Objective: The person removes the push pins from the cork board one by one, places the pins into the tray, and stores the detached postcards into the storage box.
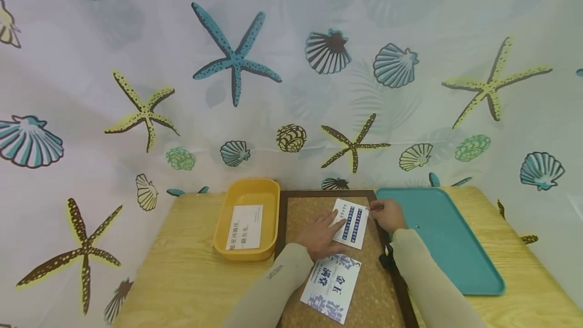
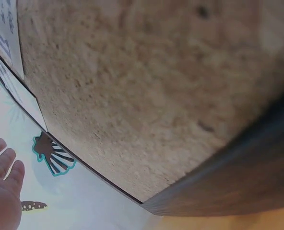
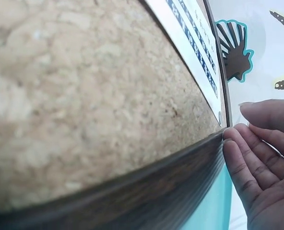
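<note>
Nearest to us, our left hand [image 1: 319, 237] lies flat, fingers straight, pressing the small card [image 1: 351, 222] on the cork board [image 1: 300, 216]. The card's long axis runs from 5 to 11 o'clock. At its 2 o'clock corner our right hand [image 1: 388, 215] has fingertips together, seemingly pinching something too small to tell.

Bare cork lies open at 9 o'clock of the left hand [image 1: 319, 237] on the dark-framed cork board [image 1: 300, 216]. The small white blue-printed card [image 1: 351, 222] fills the gap between it and the right hand [image 1: 388, 215]. At 6 o'clock a larger white card with blue characters [image 1: 331, 287] lies in the way, the shallow yellow plastic tray [image 1: 248, 219] walls 9 o'clock, and the flat teal plastic tray [image 1: 444, 239] lies low at 3 o'clock.
</note>
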A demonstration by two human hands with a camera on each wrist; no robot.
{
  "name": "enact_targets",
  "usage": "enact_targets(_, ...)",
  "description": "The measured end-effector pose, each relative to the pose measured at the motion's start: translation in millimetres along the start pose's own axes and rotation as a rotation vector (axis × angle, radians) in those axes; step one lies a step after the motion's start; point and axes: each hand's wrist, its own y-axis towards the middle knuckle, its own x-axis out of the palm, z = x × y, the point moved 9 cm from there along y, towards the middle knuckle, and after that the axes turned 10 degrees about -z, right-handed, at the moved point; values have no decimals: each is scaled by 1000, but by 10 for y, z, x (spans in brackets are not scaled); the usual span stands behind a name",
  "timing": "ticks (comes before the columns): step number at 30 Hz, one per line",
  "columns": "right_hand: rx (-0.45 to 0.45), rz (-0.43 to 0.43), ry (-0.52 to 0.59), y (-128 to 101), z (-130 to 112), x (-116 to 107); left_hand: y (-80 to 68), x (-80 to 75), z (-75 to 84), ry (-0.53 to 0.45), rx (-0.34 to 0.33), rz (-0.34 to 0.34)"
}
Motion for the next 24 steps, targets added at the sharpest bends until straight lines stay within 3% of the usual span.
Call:
enact_targets(18,35,-3,11,-3,42,3,212,122,-22,-51,-59,-136)
enact_targets(24,28,-9,19,-10,23,13,296,133,-40,-53,-62,-149)
